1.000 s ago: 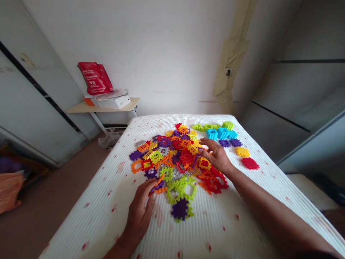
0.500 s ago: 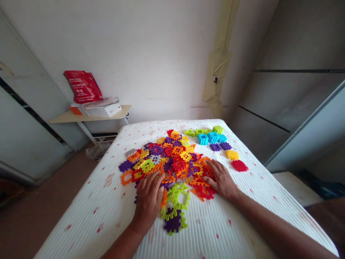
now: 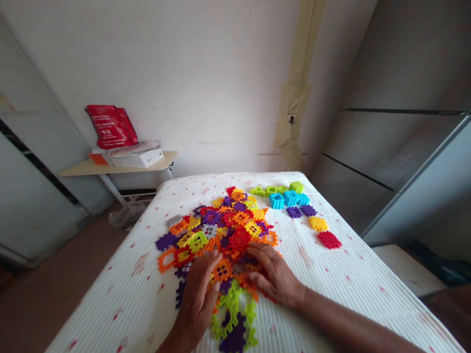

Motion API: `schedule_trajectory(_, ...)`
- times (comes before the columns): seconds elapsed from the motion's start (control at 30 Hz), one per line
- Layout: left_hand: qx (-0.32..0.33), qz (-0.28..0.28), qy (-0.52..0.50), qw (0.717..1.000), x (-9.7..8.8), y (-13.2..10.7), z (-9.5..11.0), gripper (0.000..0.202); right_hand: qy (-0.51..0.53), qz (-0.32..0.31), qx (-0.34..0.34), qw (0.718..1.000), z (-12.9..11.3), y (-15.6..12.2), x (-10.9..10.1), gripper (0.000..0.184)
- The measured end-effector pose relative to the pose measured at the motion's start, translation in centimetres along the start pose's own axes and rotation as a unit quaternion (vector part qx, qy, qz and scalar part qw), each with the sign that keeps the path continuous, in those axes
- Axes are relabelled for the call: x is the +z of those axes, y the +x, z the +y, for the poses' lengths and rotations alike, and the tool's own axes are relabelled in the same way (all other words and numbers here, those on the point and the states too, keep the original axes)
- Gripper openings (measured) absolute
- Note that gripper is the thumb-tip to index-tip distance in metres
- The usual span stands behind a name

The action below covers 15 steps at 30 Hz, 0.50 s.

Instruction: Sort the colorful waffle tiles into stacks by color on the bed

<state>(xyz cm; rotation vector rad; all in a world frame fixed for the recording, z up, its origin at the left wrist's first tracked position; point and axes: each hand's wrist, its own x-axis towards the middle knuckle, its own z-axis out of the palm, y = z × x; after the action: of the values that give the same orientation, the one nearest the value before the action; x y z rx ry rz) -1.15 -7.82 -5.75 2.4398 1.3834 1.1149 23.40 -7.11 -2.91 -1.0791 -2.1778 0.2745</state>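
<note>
A heap of flat plastic interlocking tiles in red, orange, yellow, purple and lime lies on a white ribbed bed cover. My left hand rests flat on the heap's near left edge, fingers stretched out over purple and orange tiles. My right hand lies palm down on the near right side, fingers spread over orange and red tiles. Lime and purple tiles sit between my wrists.
Sorted tiles lie at the far right: lime, blue, purple, one yellow, one red. A small side table holds a white box and a red bag by the wall.
Both hands have drawn inward and toward me, pushing the tiles into a tighter heap. The right hand slid left from the heap's right edge; the view tilted slightly.
</note>
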Motion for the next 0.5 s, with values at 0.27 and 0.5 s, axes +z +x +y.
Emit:
schedule_trajectory(0.27,0.004,0.064,0.005,0.998,-1.1,0.6,0.0,0.051,-0.06,0.068,0.045,0.995,2.6,4.2,-2.3,0.026)
schedule_trajectory(0.5,-0.137,0.198,0.007,0.971,-4.9,3.3,-4.3,0.038,-0.169,0.049,0.237,0.955,9.1,9.7,-2.9,0.023)
